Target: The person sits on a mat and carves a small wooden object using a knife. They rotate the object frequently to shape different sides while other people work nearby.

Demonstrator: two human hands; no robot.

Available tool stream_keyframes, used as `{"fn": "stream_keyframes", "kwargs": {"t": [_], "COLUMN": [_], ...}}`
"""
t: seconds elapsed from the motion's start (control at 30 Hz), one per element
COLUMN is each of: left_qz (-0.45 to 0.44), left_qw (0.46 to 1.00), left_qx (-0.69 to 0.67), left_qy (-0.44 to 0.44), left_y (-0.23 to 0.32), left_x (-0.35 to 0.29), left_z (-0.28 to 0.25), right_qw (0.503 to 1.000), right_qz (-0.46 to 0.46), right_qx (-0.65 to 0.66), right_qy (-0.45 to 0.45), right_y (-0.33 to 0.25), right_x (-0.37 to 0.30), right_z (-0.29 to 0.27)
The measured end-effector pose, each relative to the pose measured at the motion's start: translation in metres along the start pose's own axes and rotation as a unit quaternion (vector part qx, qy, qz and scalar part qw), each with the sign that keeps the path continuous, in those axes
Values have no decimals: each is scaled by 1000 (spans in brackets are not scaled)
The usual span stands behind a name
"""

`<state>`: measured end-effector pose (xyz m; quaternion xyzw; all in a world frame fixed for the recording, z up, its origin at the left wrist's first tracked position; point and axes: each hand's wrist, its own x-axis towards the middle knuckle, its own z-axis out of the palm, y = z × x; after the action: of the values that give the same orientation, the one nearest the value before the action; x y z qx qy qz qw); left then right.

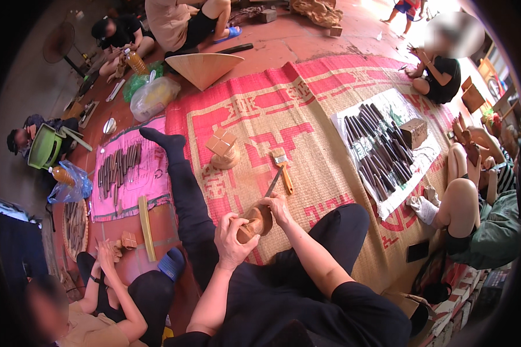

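Observation:
Over my lap, my left hand (231, 240) is wrapped round a hollowed, reddish-brown carved wooden piece (263, 220). My right hand (279, 209) is closed at the far side of the same piece, round a slim dark tool (275, 181) like a carving chisel, whose shaft points away from me. The tool's near end is hidden by the fingers and the wood. Just past that hand, a flat paintbrush (287, 179) with an orange wooden handle lies on the woven mat. A squared wooden block (221, 140) sits on a round wooden piece (226, 159) beyond my hands.
Several dark rod-like tools (382, 147) lie on a white sheet at right; more tools (119, 168) lie on a pink cloth at left. Beyond are a conical hat (202, 68) and plastic bags (154, 99). People sit on both sides. A dark phone (418, 251) rests near my right knee.

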<state>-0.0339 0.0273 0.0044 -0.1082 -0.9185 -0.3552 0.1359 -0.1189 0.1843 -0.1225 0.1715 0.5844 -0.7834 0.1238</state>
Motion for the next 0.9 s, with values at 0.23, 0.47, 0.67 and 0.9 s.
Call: {"fn": "stream_keyframes", "kwargs": {"t": [0.23,0.47,0.67,0.9], "left_qz": [23,-1,13,-10], "left_qw": [1000,1000,1000,1000], "left_qx": [14,-4,2,-4], "left_qy": [-5,11,-10,9], "left_y": [0,-7,-6,-9], "left_x": [-8,-5,-8,-4], "left_z": [-4,-6,-4,-6], "right_qw": [995,999,998,998], "right_qz": [39,28,31,16], "right_qx": [37,-1,6,-20], "right_qy": [85,-41,63,-53], "right_y": [9,5,7,-4], "right_x": [24,10,24,6], "right_z": [-33,-9,-26,-7]}}
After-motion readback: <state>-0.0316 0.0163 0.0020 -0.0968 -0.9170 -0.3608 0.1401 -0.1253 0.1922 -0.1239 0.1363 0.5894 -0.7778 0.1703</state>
